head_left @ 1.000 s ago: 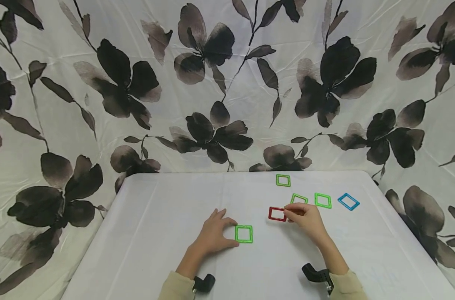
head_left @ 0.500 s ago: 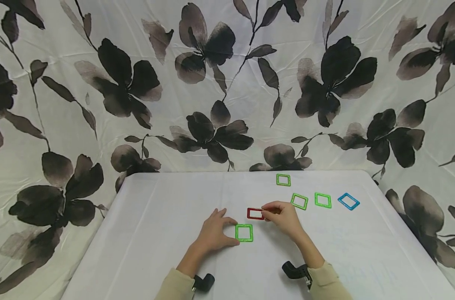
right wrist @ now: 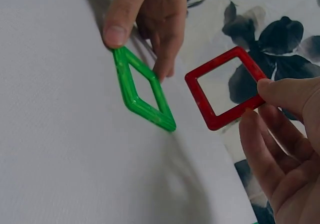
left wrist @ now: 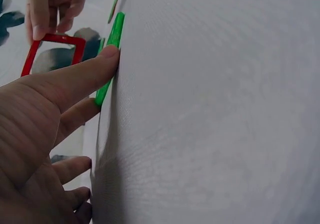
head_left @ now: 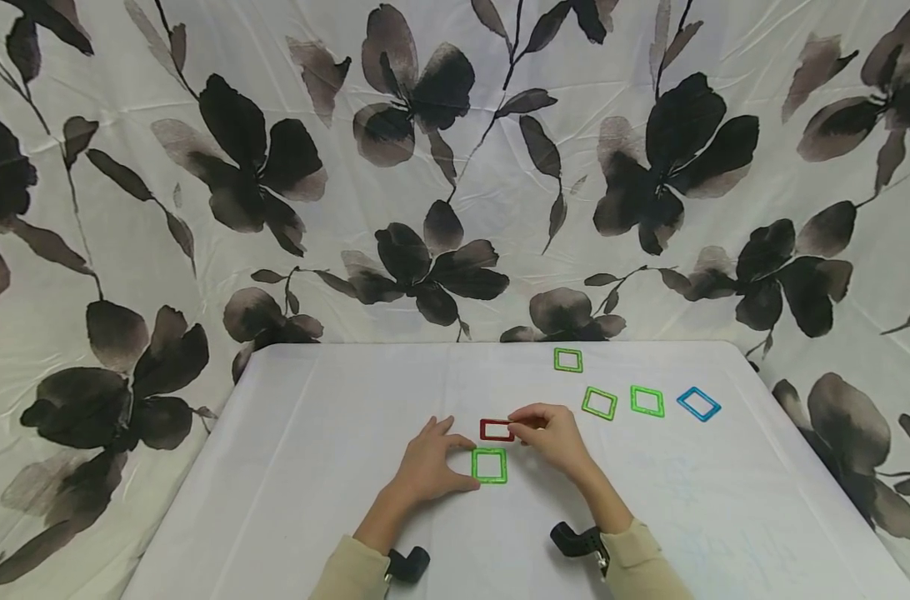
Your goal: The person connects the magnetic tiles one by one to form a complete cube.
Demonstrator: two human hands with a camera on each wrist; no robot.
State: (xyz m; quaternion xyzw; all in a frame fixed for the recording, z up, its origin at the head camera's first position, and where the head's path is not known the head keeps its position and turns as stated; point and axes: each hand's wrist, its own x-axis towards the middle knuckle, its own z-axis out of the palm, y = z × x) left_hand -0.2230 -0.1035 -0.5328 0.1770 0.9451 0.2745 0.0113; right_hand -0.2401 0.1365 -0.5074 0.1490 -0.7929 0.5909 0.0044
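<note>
In the head view my left hand holds a green square magnetic tile, an open frame, with thumb and index finger at the two corners of its left side. The left wrist view shows this green tile nearly edge-on, close to the white surface. Just beyond it, my right hand pinches a red square magnetic tile by its right side, between thumb and fingers. From the right wrist, the red tile appears raised and tilted, with a gap between it and the green tile.
To the right on the white table lie a green tile near the back edge, a tilted green tile, another green tile and a blue tile turned like a diamond. A flowered cloth hangs behind the table.
My right hand has carried the red tile leftward, from beside the tilted green tile to just behind the held green one. My left hand has stayed almost still.
</note>
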